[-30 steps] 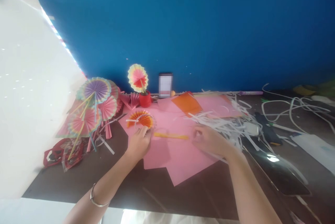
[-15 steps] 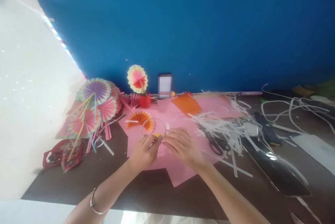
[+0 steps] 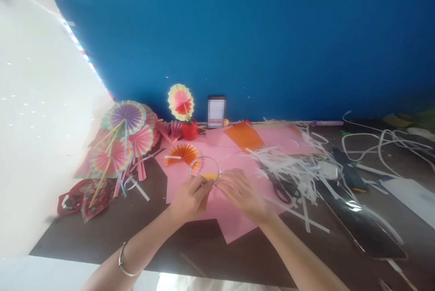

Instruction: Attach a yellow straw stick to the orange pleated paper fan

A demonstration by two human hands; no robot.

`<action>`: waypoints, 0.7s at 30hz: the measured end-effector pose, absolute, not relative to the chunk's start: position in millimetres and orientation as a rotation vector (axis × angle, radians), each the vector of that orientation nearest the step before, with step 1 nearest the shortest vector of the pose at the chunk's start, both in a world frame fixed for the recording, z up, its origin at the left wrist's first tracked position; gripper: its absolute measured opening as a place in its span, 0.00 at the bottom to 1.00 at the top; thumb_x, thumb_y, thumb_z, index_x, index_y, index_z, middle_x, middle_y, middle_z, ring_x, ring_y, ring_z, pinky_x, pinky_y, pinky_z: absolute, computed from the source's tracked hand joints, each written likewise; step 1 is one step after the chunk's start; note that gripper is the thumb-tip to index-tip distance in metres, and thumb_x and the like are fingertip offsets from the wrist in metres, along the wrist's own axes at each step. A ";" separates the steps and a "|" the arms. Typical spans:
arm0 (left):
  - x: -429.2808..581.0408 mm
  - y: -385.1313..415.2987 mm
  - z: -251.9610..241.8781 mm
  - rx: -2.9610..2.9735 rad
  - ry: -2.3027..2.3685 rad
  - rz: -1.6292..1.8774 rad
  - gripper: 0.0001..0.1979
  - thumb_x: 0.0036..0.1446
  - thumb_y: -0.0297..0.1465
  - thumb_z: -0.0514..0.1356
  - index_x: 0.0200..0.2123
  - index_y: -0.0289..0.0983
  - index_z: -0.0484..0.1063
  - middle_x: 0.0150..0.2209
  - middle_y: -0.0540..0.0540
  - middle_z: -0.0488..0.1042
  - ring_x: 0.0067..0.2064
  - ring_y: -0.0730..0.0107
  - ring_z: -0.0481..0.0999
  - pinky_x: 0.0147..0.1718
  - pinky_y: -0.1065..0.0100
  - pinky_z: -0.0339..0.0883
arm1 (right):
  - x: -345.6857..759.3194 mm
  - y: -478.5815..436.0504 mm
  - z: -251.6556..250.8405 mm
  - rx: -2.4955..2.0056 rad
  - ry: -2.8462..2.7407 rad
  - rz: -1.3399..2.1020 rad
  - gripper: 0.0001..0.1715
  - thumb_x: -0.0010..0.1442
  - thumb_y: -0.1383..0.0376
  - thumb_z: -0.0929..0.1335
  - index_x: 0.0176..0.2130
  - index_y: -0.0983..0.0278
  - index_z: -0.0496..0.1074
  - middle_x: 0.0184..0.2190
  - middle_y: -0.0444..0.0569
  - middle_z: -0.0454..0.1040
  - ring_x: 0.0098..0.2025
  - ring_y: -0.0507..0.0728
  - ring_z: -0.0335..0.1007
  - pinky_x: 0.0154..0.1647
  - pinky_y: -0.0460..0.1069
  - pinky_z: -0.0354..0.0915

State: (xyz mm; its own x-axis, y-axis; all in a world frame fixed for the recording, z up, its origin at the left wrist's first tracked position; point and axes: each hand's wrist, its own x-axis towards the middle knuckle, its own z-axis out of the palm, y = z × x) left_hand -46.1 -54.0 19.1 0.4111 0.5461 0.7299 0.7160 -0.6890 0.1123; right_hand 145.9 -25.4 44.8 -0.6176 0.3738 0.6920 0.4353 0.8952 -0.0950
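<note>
My left hand (image 3: pixel 192 196) is closed, thumb against forefinger, on a small folded paper (image 3: pixel 210 176); a yellow edge of it shows past the fingertips. My right hand (image 3: pixel 241 193) meets it from the other side, fingers together, where a thin pale loop of strip (image 3: pixel 204 157) ends at the fingertips. That loop stands up above both hands; its lower part is hidden. Just behind lies an orange and yellow pleated paper fan (image 3: pixel 183 155) with a white strip on it. Beneath the hands spread pink paper sheets (image 3: pixel 234 227).
Pleated fans on sticks (image 3: pixel 124 118) pile up at left, near a red packet (image 3: pixel 73 198). A red pot (image 3: pixel 189 130) holds another fan. Right of the hands are white strips (image 3: pixel 288 166), scissors (image 3: pixel 285 191), a phone (image 3: pixel 367 223) and cables (image 3: pixel 384 141). Behind rises a blue wall (image 3: pixel 238 32).
The pale loop has shifted a little to the right and shows rounder. More of the yellow edge is visible between the hands. The whole view has moved slightly.
</note>
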 end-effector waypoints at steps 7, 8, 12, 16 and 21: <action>-46.2 -53.6 17.5 -2.503 -1.106 -1.204 0.17 0.56 0.21 0.50 0.49 0.34 0.65 0.30 0.44 0.67 0.30 0.70 0.65 0.27 0.68 0.63 | 145.3 -25.0 46.6 -0.567 -2.265 -0.166 0.15 0.63 0.72 0.58 0.47 0.60 0.65 0.38 0.48 0.72 0.47 0.55 0.66 0.48 0.53 0.67; -46.2 -53.5 17.1 -2.507 -1.105 -1.219 0.17 0.57 0.21 0.50 0.49 0.35 0.65 0.31 0.44 0.67 0.30 0.70 0.65 0.27 0.68 0.63 | 145.2 -25.6 47.6 -0.549 -2.256 -0.195 0.15 0.63 0.72 0.58 0.47 0.61 0.65 0.38 0.48 0.72 0.47 0.55 0.66 0.47 0.52 0.67; -46.8 -52.4 15.8 -2.502 -1.118 -1.258 0.16 0.57 0.22 0.51 0.49 0.35 0.66 0.30 0.44 0.67 0.30 0.69 0.65 0.27 0.68 0.62 | 146.3 -27.7 52.4 -0.490 -2.289 -0.288 0.15 0.62 0.74 0.59 0.46 0.64 0.66 0.39 0.49 0.73 0.46 0.55 0.68 0.49 0.53 0.66; -46.8 -51.6 14.8 -2.492 -1.163 -1.260 0.15 0.58 0.23 0.50 0.48 0.35 0.67 0.29 0.45 0.66 0.30 0.69 0.65 0.27 0.68 0.61 | 147.3 -28.9 54.1 -0.493 -2.317 -0.336 0.16 0.62 0.74 0.59 0.48 0.64 0.66 0.43 0.50 0.73 0.49 0.56 0.67 0.52 0.57 0.64; -46.5 -52.2 15.7 -2.464 -1.191 -1.205 0.16 0.57 0.22 0.50 0.49 0.34 0.66 0.31 0.44 0.68 0.30 0.69 0.65 0.27 0.67 0.61 | 140.7 -30.1 49.6 -0.541 -2.299 -0.183 0.13 0.61 0.74 0.60 0.45 0.63 0.66 0.37 0.49 0.73 0.42 0.54 0.69 0.48 0.54 0.66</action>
